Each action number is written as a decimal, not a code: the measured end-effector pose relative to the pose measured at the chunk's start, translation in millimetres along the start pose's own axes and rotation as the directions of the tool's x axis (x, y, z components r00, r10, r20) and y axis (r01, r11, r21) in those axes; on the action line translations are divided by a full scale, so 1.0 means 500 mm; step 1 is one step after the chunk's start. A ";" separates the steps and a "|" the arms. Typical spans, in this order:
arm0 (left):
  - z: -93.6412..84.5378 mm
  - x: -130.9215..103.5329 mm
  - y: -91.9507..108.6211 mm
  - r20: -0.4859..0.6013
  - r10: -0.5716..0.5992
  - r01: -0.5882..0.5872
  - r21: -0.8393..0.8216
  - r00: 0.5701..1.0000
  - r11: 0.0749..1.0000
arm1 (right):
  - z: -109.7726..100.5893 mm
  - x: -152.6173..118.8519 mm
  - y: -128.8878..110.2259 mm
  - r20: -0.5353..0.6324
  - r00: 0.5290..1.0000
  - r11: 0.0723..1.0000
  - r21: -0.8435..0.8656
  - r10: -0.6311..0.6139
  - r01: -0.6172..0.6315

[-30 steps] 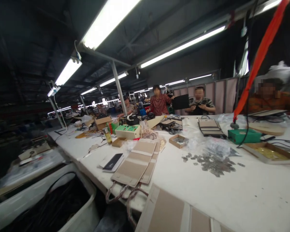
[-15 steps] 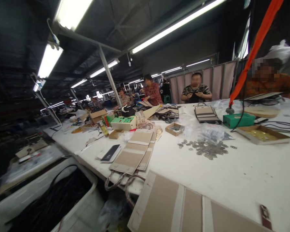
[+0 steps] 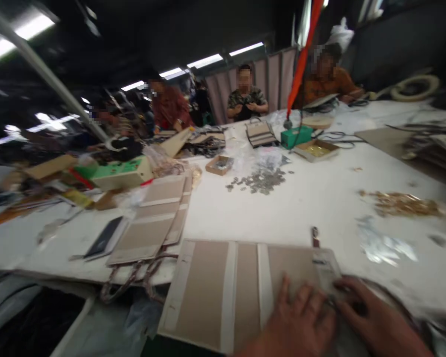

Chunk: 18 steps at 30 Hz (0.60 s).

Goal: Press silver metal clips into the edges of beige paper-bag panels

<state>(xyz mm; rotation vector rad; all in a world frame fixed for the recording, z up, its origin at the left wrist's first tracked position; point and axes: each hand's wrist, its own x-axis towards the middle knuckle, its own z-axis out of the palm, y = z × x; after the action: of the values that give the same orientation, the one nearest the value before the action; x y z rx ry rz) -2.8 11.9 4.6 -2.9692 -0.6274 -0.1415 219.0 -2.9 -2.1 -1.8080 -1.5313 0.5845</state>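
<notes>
A beige panel with pale strips (image 3: 208, 292) lies on the white table's near edge. My left hand (image 3: 301, 317) rests on its right part with the fingers spread. Beside it, my right hand (image 3: 367, 312) is curled at the panel's right end, thumb and index finger close to a small dark piece that blur makes hard to name. A small brown tab with a metal fitting (image 3: 315, 236) lies just past the panel's far edge.
Stacked panels (image 3: 144, 238) and a dark booklet (image 3: 104, 237) lie left. Metal pieces (image 3: 262, 181), a green box (image 3: 296, 136), a tray (image 3: 317, 150) and gold pieces (image 3: 407, 204) are farther off. A bin (image 3: 74, 327) stands below left. Several people sit across.
The view has swung right and down. Both hands have come into sight over the near panel, and the gold pieces at the right now show.
</notes>
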 end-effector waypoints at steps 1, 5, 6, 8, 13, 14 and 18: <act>-0.008 0.001 -0.001 0.039 -0.020 0.022 -0.052 0.999 0.998 | -0.003 0.001 0.002 0.040 0.998 0.999 0.005 0.041 -0.041; -0.008 0.012 -0.004 0.114 -0.050 0.072 -0.200 0.992 0.977 | -0.038 0.019 -0.009 0.180 0.974 0.984 0.084 0.138 -0.155; -0.003 0.014 0.000 0.124 -0.061 0.086 -0.208 0.990 0.974 | -0.052 0.023 -0.020 0.171 0.972 0.977 0.106 0.164 -0.183; 0.005 0.017 0.009 0.130 -0.089 0.116 -0.212 0.987 0.970 | -0.085 0.026 -0.051 0.109 0.967 0.943 0.222 0.230 -0.249; 0.006 0.024 0.000 0.134 -0.080 0.116 -0.288 0.988 0.951 | -0.122 0.029 -0.111 -0.243 0.954 0.750 0.660 0.176 0.030; 0.005 0.026 -0.006 0.131 -0.074 0.111 -0.305 0.989 0.946 | -0.115 0.034 -0.112 -0.302 0.945 0.700 0.702 0.129 0.129; 0.004 0.030 -0.020 0.102 -0.072 0.102 -0.327 0.992 0.939 | -0.061 0.058 -0.099 -0.327 0.942 0.564 0.793 0.075 0.230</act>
<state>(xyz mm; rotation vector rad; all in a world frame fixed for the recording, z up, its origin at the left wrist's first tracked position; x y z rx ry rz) 7.1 27.2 5.3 -3.2870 -0.8225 -0.1356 213.9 22.5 57.3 -1.0038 -0.8415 0.7482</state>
